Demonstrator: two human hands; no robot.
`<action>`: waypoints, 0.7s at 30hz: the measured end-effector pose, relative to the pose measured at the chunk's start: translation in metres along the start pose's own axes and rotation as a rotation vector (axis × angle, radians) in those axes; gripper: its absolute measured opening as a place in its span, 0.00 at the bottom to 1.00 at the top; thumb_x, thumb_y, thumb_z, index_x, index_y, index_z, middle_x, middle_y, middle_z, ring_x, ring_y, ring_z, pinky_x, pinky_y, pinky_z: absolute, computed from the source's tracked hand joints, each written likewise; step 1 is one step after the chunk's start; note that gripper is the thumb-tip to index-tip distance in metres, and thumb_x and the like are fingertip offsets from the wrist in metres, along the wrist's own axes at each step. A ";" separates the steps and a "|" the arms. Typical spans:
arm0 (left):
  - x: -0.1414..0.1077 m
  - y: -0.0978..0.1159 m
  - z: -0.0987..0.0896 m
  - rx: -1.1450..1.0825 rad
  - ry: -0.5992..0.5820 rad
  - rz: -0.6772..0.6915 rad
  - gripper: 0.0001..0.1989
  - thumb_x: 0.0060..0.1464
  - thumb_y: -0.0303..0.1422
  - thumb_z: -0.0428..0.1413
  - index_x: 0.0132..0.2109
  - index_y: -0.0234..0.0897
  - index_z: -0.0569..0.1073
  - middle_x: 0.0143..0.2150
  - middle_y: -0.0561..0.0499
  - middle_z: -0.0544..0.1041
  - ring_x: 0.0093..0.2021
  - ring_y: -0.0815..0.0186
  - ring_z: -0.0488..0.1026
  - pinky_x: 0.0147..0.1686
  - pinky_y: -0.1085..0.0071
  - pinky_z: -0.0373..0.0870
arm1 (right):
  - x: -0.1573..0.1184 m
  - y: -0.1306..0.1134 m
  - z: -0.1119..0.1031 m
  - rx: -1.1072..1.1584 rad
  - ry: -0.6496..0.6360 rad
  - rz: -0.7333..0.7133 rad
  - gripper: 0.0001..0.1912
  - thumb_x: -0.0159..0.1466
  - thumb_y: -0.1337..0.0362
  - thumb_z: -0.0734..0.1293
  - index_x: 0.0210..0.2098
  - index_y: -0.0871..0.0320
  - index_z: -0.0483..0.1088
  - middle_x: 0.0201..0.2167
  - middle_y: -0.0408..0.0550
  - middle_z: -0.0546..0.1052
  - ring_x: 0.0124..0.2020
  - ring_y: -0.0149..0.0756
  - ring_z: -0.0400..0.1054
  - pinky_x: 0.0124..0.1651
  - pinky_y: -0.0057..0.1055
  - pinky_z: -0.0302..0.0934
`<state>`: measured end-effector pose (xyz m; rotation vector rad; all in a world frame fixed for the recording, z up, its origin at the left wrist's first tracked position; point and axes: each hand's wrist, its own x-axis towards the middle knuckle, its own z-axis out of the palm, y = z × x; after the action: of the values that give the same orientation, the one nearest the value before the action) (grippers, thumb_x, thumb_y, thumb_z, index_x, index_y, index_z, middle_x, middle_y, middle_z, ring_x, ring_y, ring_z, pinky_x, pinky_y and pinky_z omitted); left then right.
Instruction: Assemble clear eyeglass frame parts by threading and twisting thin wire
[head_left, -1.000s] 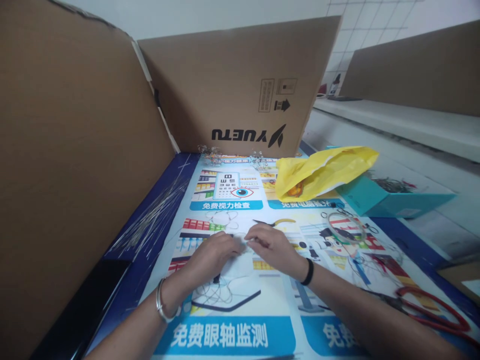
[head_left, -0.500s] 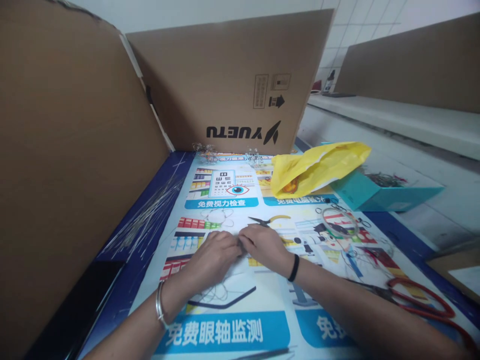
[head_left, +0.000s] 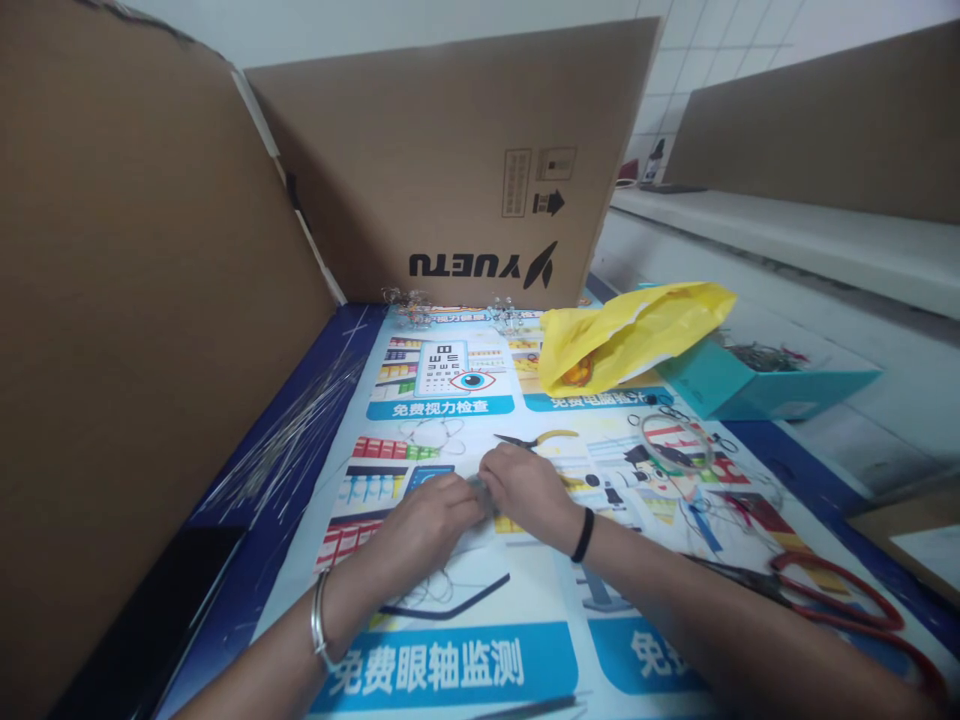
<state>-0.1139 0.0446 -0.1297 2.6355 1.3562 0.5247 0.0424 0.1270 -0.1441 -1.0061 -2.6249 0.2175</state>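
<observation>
Over the middle of the printed sheet, my left hand [head_left: 435, 520] and my right hand [head_left: 529, 495] meet with their fingers closed. Between the fingertips shows a small greyish, blurred thing [head_left: 482, 493]; its kind cannot be made out. Just beyond the right hand lie pliers [head_left: 534, 440] with a yellow handle, partly hidden by that hand. Thin wire loops [head_left: 435, 590] rest on the sheet below the left hand, and another loop of thin wire [head_left: 433, 433] lies beyond it.
Straight wires [head_left: 289, 430] lie in a bundle at left, near a black flat object [head_left: 157, 620]. Red-handled scissors [head_left: 832, 590] are at right. A yellow bag [head_left: 637, 335] leans by a teal box [head_left: 765, 385] holding wire pieces. Cardboard panels [head_left: 442, 160] stand behind and left.
My left hand has shifted slightly down, opening a small gap to the right hand where the greyish thing shows more. The view has moved very slightly.
</observation>
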 end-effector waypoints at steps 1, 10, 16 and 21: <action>0.000 -0.001 0.000 -0.002 -0.002 -0.002 0.10 0.56 0.22 0.48 0.40 0.38 0.71 0.36 0.50 0.74 0.36 0.65 0.67 0.39 0.68 0.63 | 0.000 -0.001 -0.001 -0.010 -0.004 0.003 0.08 0.63 0.67 0.59 0.30 0.58 0.68 0.29 0.45 0.71 0.33 0.32 0.64 0.32 0.27 0.53; -0.003 -0.010 -0.006 -0.088 -0.030 -0.001 0.11 0.55 0.22 0.48 0.42 0.38 0.71 0.39 0.49 0.75 0.40 0.64 0.69 0.42 0.66 0.64 | -0.002 -0.003 -0.004 0.018 -0.042 0.048 0.08 0.63 0.67 0.58 0.31 0.58 0.67 0.31 0.45 0.72 0.35 0.32 0.64 0.35 0.26 0.53; -0.008 -0.022 -0.003 -0.253 0.285 -0.159 0.08 0.57 0.27 0.50 0.41 0.39 0.71 0.41 0.49 0.75 0.45 0.64 0.69 0.45 0.66 0.66 | -0.002 0.010 -0.007 0.317 -0.013 0.046 0.09 0.64 0.65 0.57 0.33 0.57 0.69 0.31 0.43 0.73 0.36 0.31 0.65 0.39 0.26 0.55; -0.011 -0.027 0.000 -0.157 0.481 -0.301 0.05 0.55 0.28 0.51 0.37 0.38 0.71 0.36 0.49 0.75 0.40 0.64 0.71 0.42 0.65 0.67 | 0.002 0.023 -0.015 0.402 -0.112 -0.012 0.12 0.60 0.65 0.62 0.44 0.57 0.69 0.34 0.45 0.72 0.35 0.31 0.66 0.37 0.26 0.58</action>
<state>-0.1404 0.0515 -0.1402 2.2019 1.7114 1.2145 0.0600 0.1456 -0.1352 -0.8573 -2.5334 0.7819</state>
